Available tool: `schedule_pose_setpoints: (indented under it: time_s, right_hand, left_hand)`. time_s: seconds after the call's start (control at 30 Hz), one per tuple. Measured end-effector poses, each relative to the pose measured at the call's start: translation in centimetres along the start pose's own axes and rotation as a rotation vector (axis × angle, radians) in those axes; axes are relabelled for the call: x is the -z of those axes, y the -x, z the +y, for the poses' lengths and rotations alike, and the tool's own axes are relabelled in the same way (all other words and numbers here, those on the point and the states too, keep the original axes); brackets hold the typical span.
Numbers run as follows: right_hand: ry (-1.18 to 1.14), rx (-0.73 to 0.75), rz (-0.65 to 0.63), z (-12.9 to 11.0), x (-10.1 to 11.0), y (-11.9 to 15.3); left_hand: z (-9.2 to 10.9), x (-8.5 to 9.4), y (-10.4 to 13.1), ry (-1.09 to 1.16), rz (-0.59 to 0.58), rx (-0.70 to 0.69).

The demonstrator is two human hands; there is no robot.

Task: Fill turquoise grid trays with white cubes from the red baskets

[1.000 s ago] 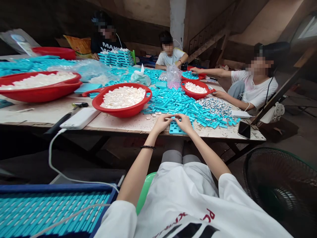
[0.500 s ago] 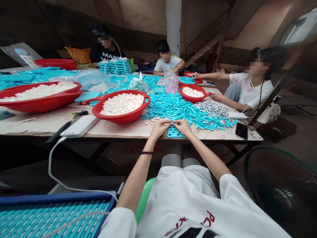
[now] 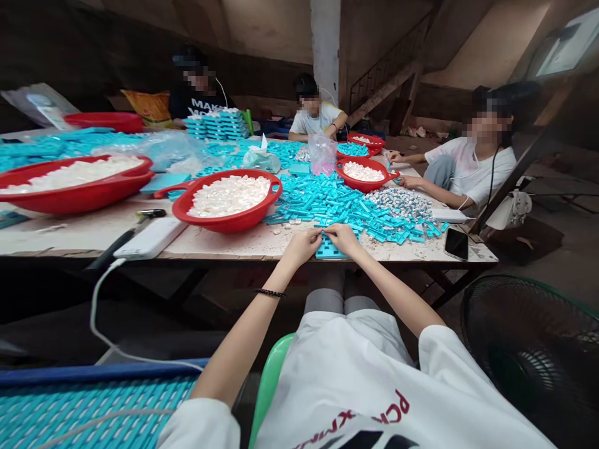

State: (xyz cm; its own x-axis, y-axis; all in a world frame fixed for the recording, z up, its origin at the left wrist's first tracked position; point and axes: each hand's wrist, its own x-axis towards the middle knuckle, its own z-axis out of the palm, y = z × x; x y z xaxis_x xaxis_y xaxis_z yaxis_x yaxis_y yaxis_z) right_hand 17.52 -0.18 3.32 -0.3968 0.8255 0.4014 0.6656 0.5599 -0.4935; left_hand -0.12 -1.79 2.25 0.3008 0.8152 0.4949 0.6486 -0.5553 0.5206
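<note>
My left hand (image 3: 303, 246) and my right hand (image 3: 342, 239) meet at the table's near edge, fingertips pinched almost together. A bit of turquoise shows between the fingertips; whether it is a separate piece is too small to tell. Just below them lies a flat turquoise plastic block (image 3: 327, 252) with rows of square slots, partly covered by my fingers. Beyond my hands spreads a heap of turquoise plastic pieces (image 3: 322, 196). A few small white pieces (image 3: 294, 222) lie left of the heap's near side.
A red basin (image 3: 224, 223) of white pieces stands to the left, another red basin (image 3: 60, 204) farther left. A hammer (image 3: 126, 237) and a white power bank (image 3: 152, 240) lie nearby. Small mixed parts (image 3: 402, 204) and a phone (image 3: 456, 244) are rightward. Several co-workers sit around the table.
My left forearm has shifted slightly left and my hands remain pinched over the slotted block. The co-worker on the right has drawn a hand back from the far red basin.
</note>
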Motion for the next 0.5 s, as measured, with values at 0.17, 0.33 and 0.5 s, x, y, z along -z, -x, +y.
schedule_pose_setpoints:
  time_s: [0.17,0.33,0.5]
  right_hand:
    - [0.085,0.041,-0.028,-0.1,0.0,0.0]
    - [0.178,0.094,-0.051,-0.3,-0.1,0.3]
    - [0.251,0.136,-0.082,-0.4,-0.2,0.5]
  left_hand:
    - [1.5,0.5,0.3,-0.182,-0.085,-0.03]
    - [2.4,0.4,0.3,-0.311,-0.118,-0.031]
    - [2.8,0.5,0.6,-0.325,-0.132,-0.007]
